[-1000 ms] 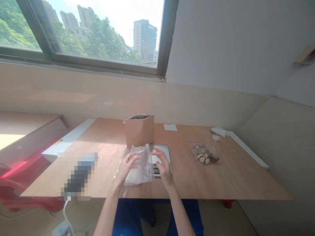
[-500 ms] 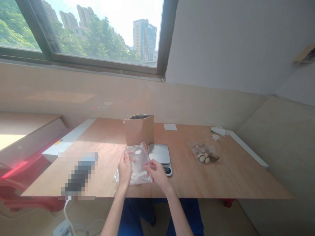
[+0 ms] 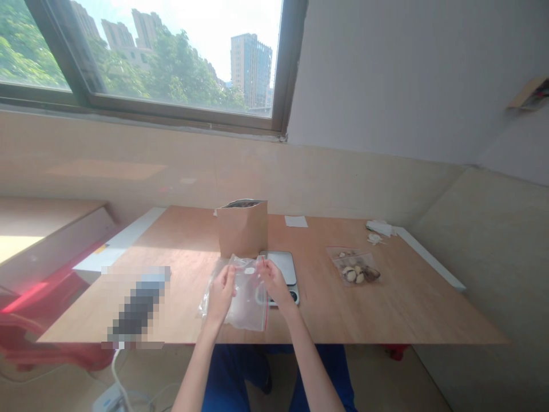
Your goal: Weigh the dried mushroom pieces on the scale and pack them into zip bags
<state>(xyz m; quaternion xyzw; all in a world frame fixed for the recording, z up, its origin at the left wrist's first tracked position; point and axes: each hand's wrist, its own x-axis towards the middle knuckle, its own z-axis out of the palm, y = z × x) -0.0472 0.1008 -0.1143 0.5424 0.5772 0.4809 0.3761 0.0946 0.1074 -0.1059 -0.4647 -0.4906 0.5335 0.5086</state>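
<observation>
A clear zip bag [image 3: 249,306] with a red-edged seal hangs between my two hands above the table's front part. My left hand [image 3: 222,290] pinches its left side, with more clear plastic crumpled beneath. At the top of the red seal, my right hand [image 3: 273,280] has its fingers closed on the bag's corner. A white label shows near the bag's top, and I see nothing inside it. Partly covered by my right hand and the bag is a kitchen scale [image 3: 283,264] with a steel plate. Behind the bag, an open brown paper pouch [image 3: 243,229] stands upright.
To the right lies a zip bag of dried mushroom-like pieces [image 3: 355,273]. White scraps [image 3: 381,228] and a paper sheet [image 3: 295,221] lie at the back of the wooden table [image 3: 420,303]. A blurred-out object [image 3: 139,306] with a white cable is at left.
My right hand has moved up along the red seal to the bag's upper corner. The seal edge now hangs more upright, and my left hand has shifted slightly right.
</observation>
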